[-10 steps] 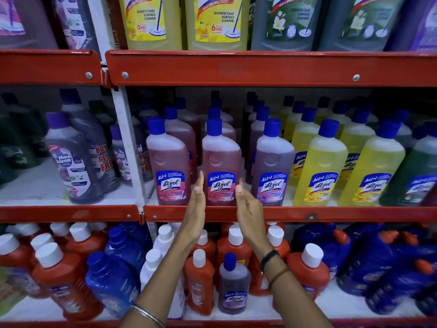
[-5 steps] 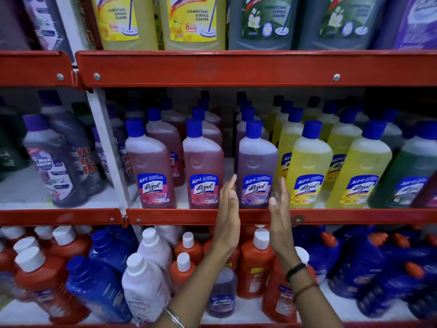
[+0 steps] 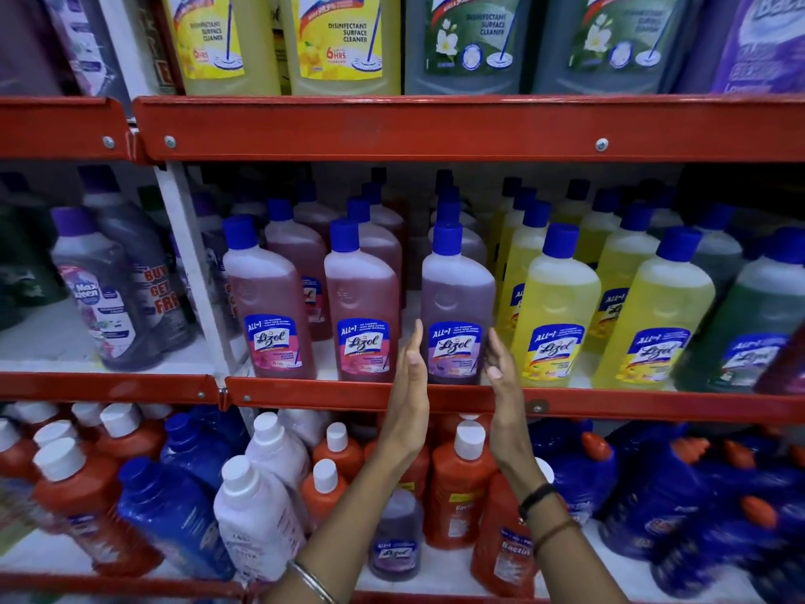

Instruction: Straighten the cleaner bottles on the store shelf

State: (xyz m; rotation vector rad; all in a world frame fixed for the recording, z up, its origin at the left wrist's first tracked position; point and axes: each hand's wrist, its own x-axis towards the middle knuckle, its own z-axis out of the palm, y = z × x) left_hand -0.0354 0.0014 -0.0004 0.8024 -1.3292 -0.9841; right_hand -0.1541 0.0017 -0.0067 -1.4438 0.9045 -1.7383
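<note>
A purple Lizol bottle [image 3: 456,307] with a blue cap stands upright at the front of the middle shelf [image 3: 331,396]. My left hand [image 3: 407,394] is held flat just left of its base, and my right hand [image 3: 501,385] is flat just right of it. Both palms face the bottle, fingers straight, and neither clearly touches it. Two pink Lizol bottles [image 3: 363,311] stand to its left, and yellow Lizol bottles [image 3: 553,316] stand to its right. More rows of the same bottles run back behind them.
Large yellow and grey-green cleaner bottles [image 3: 344,41] fill the top shelf. Grey Max Kleen bottles [image 3: 98,294] stand left of the white upright post [image 3: 191,272]. The bottom shelf holds orange, blue and white bottles [image 3: 257,520], some leaning. A dark green bottle [image 3: 749,324] is at far right.
My view and both hands have shifted right, from bracketing the middle pink bottle one second ago to bracketing the purple bottle now. No bottle has visibly moved.
</note>
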